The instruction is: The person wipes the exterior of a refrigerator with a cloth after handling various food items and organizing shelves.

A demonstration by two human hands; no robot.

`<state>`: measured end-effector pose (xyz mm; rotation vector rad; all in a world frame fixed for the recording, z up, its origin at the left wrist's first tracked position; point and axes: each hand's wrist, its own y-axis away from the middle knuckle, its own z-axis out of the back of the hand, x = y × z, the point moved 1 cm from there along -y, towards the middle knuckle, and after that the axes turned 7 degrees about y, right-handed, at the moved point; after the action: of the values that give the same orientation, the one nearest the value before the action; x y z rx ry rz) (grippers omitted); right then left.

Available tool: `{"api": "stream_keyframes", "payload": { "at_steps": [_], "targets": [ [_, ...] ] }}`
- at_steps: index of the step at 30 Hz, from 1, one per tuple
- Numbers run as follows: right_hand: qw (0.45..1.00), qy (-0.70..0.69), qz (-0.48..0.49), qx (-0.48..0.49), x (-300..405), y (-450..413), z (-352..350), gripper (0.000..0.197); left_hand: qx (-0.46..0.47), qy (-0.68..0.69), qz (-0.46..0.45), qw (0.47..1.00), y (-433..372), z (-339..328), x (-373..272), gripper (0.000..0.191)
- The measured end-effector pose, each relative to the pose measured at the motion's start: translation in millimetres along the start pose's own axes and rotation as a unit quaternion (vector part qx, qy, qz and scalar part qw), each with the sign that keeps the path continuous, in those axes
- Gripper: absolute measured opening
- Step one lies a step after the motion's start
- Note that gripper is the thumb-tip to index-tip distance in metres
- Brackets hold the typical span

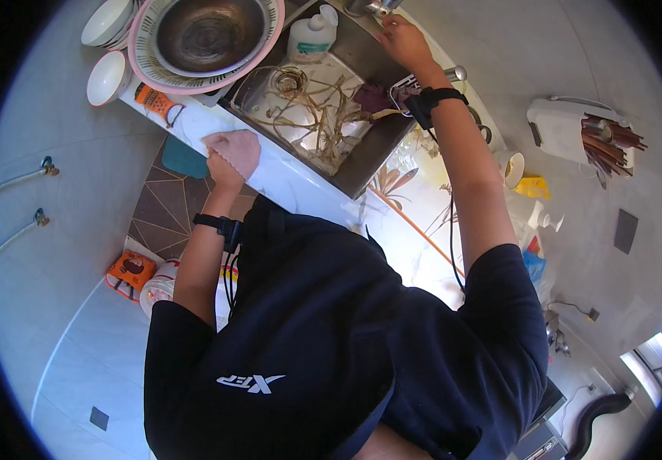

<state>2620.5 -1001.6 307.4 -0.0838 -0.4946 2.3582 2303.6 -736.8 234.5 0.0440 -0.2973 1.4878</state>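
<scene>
At the counter's front edge, my left hand holds a pink cloth against the white marble-patterned countertop. My right hand reaches across the sink and has its fingers at the metal faucet; the exact grip is partly hidden. Below lies the dark sink basin, where long, limp brownish plant stalks are strewn around the drain strainer. A dark purple wad rests by the basin's right wall. The white pump bottle stands in the back left of the sink.
Left of the sink, a dark-bottomed metal pan sits in a pink-rimmed colander. Near it are an orange grater, a white bowl and stacked bowls. A wall holder carries chopsticks; a cup stands at right.
</scene>
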Motion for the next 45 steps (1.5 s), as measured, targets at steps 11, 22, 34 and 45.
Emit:
{"api": "stream_keyframes", "payload": {
  "at_steps": [11,22,34,45],
  "targets": [
    [0.998,-0.046,0.03,-0.006,6.1,-2.6,21.5,0.017,-0.011,0.016,0.008,1.0,9.7,3.5,3.8,0.011],
    [0.998,0.005,-0.006,0.059,5.3,-5.7,20.7,0.024,-0.055,0.041,0.012,0.998,19.5,-8.0,9.3,0.011],
    [0.944,-0.248,-0.218,-0.002,86.9,46.5,26.9,0.021,-0.058,0.131,0.092,0.985,28.1,-5.6,7.0,0.013],
    [0.902,-0.339,-0.251,-0.091,127.9,45.7,10.7,0.023,-0.017,0.064,0.043,0.997,34.8,-63.1,10.6,0.021]
  ]
}}
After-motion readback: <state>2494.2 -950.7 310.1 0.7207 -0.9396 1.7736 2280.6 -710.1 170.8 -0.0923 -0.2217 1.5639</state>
